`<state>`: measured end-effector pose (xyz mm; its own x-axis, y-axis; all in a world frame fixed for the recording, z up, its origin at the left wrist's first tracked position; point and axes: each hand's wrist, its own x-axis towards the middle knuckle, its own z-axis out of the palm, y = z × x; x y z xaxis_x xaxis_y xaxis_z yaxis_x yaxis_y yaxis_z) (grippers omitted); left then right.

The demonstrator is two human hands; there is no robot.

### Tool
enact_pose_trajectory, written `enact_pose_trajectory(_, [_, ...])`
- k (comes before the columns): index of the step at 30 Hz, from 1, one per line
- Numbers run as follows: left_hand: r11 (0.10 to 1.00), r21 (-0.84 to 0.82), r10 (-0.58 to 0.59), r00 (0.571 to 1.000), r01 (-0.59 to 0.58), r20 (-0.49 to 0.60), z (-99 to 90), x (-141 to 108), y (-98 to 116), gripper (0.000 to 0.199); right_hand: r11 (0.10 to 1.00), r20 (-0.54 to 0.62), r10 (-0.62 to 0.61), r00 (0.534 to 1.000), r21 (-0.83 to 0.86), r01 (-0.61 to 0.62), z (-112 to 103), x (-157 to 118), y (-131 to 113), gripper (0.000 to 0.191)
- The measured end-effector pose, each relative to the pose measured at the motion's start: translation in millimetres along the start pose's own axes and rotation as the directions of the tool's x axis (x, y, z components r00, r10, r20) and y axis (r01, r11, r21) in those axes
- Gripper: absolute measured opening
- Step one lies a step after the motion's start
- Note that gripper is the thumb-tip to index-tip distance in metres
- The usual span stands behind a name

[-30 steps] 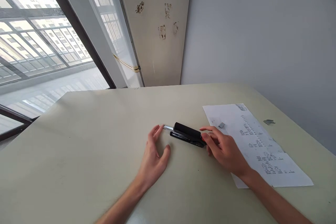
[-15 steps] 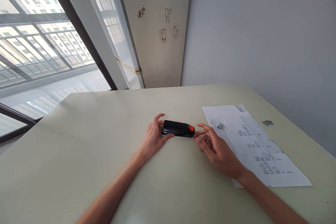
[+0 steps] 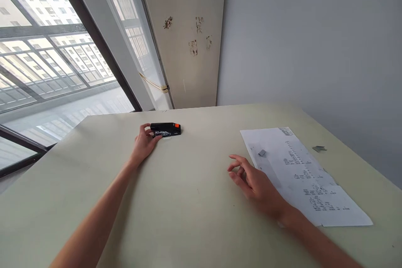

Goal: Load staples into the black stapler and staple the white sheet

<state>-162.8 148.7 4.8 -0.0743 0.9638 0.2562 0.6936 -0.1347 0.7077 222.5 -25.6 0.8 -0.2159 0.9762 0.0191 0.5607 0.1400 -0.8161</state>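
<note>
A black stapler [image 3: 166, 128] with an orange-red patch at its right end is on the pale table [image 3: 188, 217], left of centre and towards the far edge. My left hand [image 3: 145, 144] grips its left end between thumb and fingers. Over the table by the left edge of a printed paper sheet [image 3: 298, 176], my right hand [image 3: 254, 182] has its fingers apart, slightly curled, and holds nothing. On the sheet's upper left part lies a small grey piece [image 3: 261, 153], maybe staples.
Several thin grey pieces [image 3: 319, 149] lie to the right of the sheet. Behind the table stand a grey wall [image 3: 298, 37] and a stained beige panel [image 3: 191, 71]. A large window [image 3: 56, 58] is at the left.
My left hand has moved left and farther back with the stapler. The stapler has left my right hand's fingertips. My right hand stays near the sheet, and the view has shifted slightly.
</note>
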Motion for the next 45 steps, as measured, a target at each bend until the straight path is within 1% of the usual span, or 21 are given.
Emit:
enact_pose_trajectory(4, [0.998, 0.059, 0.016, 1.000, -0.015, -0.019, -1.9, 11, -12, 0.063, 1.000, -0.007, -0.009, 1.000, -0.007, 0.009, 2, 0, 2, 0.040])
enact_pose_trajectory(9, [0.994, 0.109, 0.039, 0.995, -0.028, -0.096, 4.5, 8, -15, 0.061, 0.999, -0.012, -0.023, 1.000, -0.031, 0.023, 3, 0, 3, 0.039])
enact_pose_trajectory(12, [0.988, 0.137, 0.088, 0.979, -0.063, -0.181, 7.7, -8, -5, 0.061, 0.998, -0.015, -0.039, 0.999, -0.054, 0.038, 3, 0, 2, 0.036])
enact_pose_trajectory(14, [0.983, 0.158, 0.132, 0.965, -0.097, -0.225, 10.4, -28, 7, 0.056, 0.995, -0.019, -0.064, 0.998, -0.077, 0.063, 3, 0, 1, 0.032])
enact_pose_trajectory(15, [0.979, 0.167, 0.153, 0.961, -0.116, -0.229, 12.2, -40, 15, 0.051, 0.992, -0.019, -0.084, 0.996, -0.095, 0.082, 3, 1, 1, 0.028])
enact_pose_trajectory(16, [0.975, 0.174, 0.173, 0.962, -0.137, -0.211, 14.5, -54, 23, 0.043, 0.988, -0.017, -0.108, 0.994, -0.113, 0.106, 3, 2, 0, 0.025])
enact_pose_trajectory(17, [0.970, 0.176, 0.196, 0.968, -0.168, -0.155, 17.2, -69, 32, 0.035, 0.983, -0.014, -0.133, 0.991, -0.130, 0.130, 3, 2, 0, 0.023])
enact_pose_trajectory(18, [0.963, 0.172, 0.223, 0.972, -0.207, -0.076, 20.2, -83, 42, 0.027, 0.977, -0.008, -0.156, 0.988, -0.147, 0.153, 3, 3, 1, 0.021])
enact_pose_trajectory(19, [0.953, 0.160, 0.256, 0.966, -0.256, 0.019, 23.6, -97, 51, 0.019, 0.971, -0.001, -0.176, 0.984, -0.166, 0.173, 4, 3, 1, 0.021])
enact_pose_trajectory(20, [0.935, 0.137, 0.309, 0.941, -0.327, 0.141, 27.1, -109, 60, 0.013, 0.964, 0.004, -0.193, 0.981, -0.187, 0.190, 5, 3, 2, 0.022])
enact_pose_trajectory(21, [0.892, 0.106, 0.393, 0.871, -0.438, 0.295, 30.6, -119, 69, 0.012, 0.955, 0.010, -0.208, 0.978, -0.213, 0.205, 5, 3, 3, 0.023])
enact_pose_trajectory(22, [0.867, 0.087, 0.432, 0.827, -0.491, 0.360, 33.9, -127, 76, 0.014, 0.945, 0.018, -0.221, 0.975, -0.242, 0.219, 7, 2, 3, 0.023])
enact_pose_trajectory(23, [0.854, 0.074, 0.450, 0.802, -0.516, 0.393, 36.8, -132, 81, 0.015, 0.934, 0.030, -0.234, 0.972, -0.272, 0.233, 8, 2, 4, 0.022])
enact_pose_trajectory(24, [0.848, 0.066, 0.458, 0.788, -0.527, 0.412, 39.1, -135, 86, 0.016, 0.922, 0.045, -0.246, 0.968, -0.299, 0.248, 9, 1, 4, 0.021])
enact_pose_trajectory(26, [0.870, 0.056, 0.429, 0.809, -0.489, 0.403, 41.7, -136, 90, 0.017, 0.901, 0.070, -0.264, 0.962, -0.339, 0.272, 11, 0, 4, 0.020])
enact_pose_trajectory(29, [0.909, 0.022, 0.373, 0.839, -0.415, 0.397, 41.7, -133, 90, 0.018, 0.888, 0.074, -0.276, 0.958, -0.362, 0.283, 13, -1, 2, 0.017])
enact_pose_trajectory(31, [0.918, 0.009, 0.361, 0.843, -0.397, 0.398, 41.0, -131, 88, 0.018, 0.895, 0.071, -0.271, 0.960, -0.350, 0.279, 12, 0, 1, 0.016])
enact_pose_trajectory(37, [0.913, 0.030, 0.363, 0.843, -0.407, 0.397, 40.8, -131, 90, 0.018, 0.916, 0.060, -0.261, 0.964, -0.299, 0.267, 11, 0, 1, 0.017])
enact_pose_trajectory(45, [0.904, 0.039, 0.377, 0.838, -0.425, 0.394, 42.0, -130, 87, 0.019, 0.948, 0.033, -0.183, 0.983, -0.258, 0.185, 7, 1, 1, 0.025])
